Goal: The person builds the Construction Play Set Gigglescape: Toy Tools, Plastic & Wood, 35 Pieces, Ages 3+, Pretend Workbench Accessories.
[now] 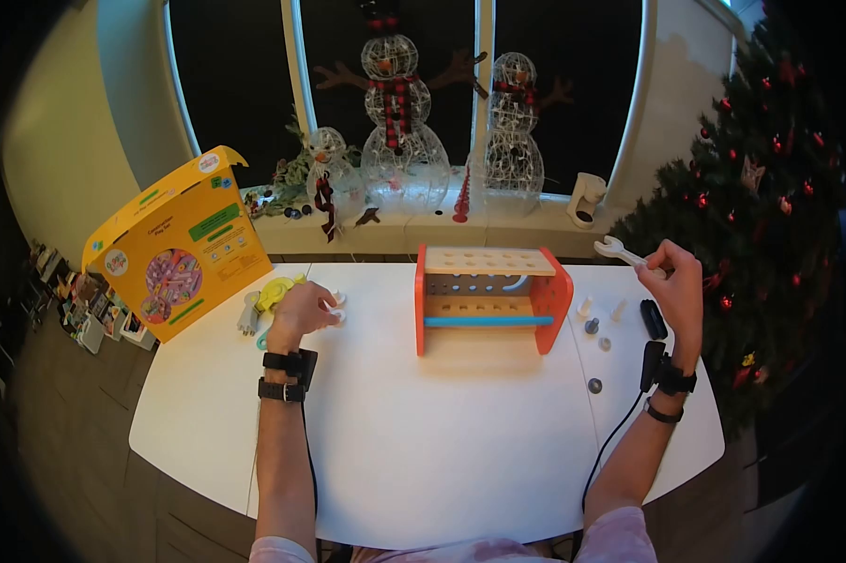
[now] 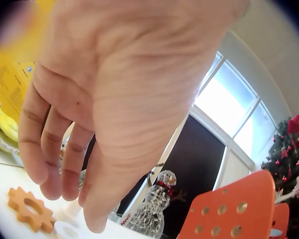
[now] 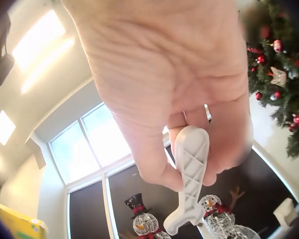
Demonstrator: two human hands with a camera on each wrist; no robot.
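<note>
My right hand (image 1: 674, 281) is raised over the right side of the table and pinches a pale grey toy wrench (image 3: 192, 174) by its handle, open end pointing away from the hand. My left hand (image 1: 303, 311) hangs over the left part of the table with fingers loosely bent downward. Small white pieces (image 1: 337, 300) lie right at its fingertips. In the left wrist view, an orange gear (image 2: 30, 209) and a white ring (image 2: 66, 230) lie just under the fingers. A toy workbench (image 1: 484, 343) with orange sides and a blue bar (image 1: 488, 321) stands between the hands.
A yellow box (image 1: 183, 249) stands at the table's left edge, beside a yellow-green piece (image 1: 274, 293) and a grey piece (image 1: 249, 314). Right of the workbench are several small bolts (image 1: 592, 326), a grey round piece (image 1: 594, 385) and a black object (image 1: 654, 320).
</note>
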